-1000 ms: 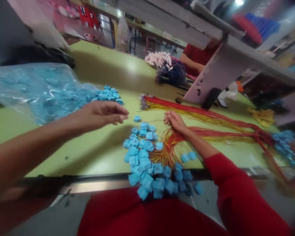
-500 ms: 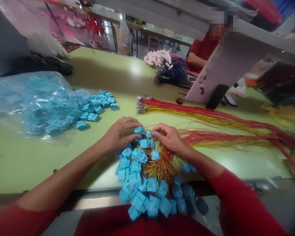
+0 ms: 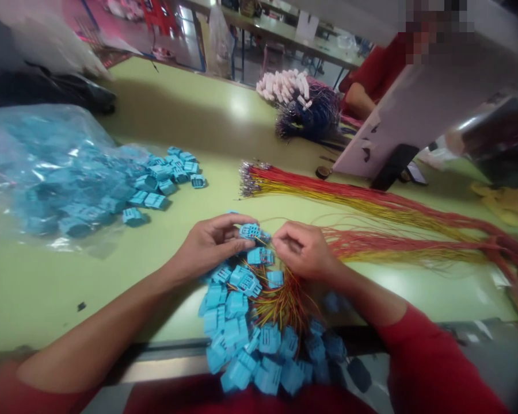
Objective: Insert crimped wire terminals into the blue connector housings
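Blue connector (image 3: 250,231) in curled left hand (image 3: 211,244), right hand (image 3: 301,250) on wires (image 3: 285,305)

Blue connector (image 3: 250,231) now up in the left hand (image 3: 209,244) — right hand (image 3: 301,250) at its wires (image 3: 265,241)

Deep red top (image 3: 242,397); red sleeves (image 3: 431,368) ending mid-forearm; bare hands (image 3: 211,244)

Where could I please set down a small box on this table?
There is bare green tabletop below the plastic bag, left of your left hand, and another patch beyond the red-and-yellow wires. Around that hand and your right hand, blue connectors crowd.
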Available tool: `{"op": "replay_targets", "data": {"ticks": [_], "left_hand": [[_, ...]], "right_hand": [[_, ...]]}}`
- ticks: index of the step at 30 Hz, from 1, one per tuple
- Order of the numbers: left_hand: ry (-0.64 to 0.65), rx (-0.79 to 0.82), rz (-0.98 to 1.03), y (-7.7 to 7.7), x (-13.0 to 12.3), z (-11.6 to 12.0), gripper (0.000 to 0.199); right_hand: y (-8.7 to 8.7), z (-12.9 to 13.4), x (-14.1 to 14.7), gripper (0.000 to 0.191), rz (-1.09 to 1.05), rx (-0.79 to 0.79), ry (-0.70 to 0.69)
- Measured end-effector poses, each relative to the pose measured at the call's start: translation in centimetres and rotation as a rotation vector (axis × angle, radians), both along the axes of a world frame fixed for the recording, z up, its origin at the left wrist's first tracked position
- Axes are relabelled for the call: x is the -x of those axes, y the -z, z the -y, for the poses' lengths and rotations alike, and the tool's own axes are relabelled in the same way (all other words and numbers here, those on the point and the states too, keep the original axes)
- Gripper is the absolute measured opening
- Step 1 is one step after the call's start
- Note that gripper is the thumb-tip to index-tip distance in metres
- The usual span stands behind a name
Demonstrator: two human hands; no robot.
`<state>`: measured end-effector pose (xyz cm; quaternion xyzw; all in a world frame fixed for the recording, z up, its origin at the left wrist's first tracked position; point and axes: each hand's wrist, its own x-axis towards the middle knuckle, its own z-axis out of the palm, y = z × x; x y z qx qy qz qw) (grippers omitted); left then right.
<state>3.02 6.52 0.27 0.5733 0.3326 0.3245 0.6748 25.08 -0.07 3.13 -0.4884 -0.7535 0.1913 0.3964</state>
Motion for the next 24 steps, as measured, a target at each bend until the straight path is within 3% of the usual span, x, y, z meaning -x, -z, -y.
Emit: {"op": "replay_targets", "data": {"ticks": [5, 15, 19, 24], "left_hand": [[-0.020, -0.163, -0.047, 0.31, 0.06, 0.09, 0.038], [-0.079, -0.911, -0.217, -0.07, 0.17, 0.33, 0.029], [-0.073, -0.966, -0.232, 0.39, 0.24, 0.26, 0.031], [-0.046, -0.952, -0.189, 0.37, 0.19, 0.22, 0.030]], "right_hand": [[0.00, 0.09, 0.04, 0.014, 0.095, 0.026, 0.014], [-0.44, 0.46, 0.20, 0.017, 0.348, -0.103, 0.059], [-0.09, 0.29, 0.36, 0.019, 0.415, -0.190, 0.000], [-0.04, -0.05, 0.39, 0.019, 0.334, -0.188, -0.071]]}}
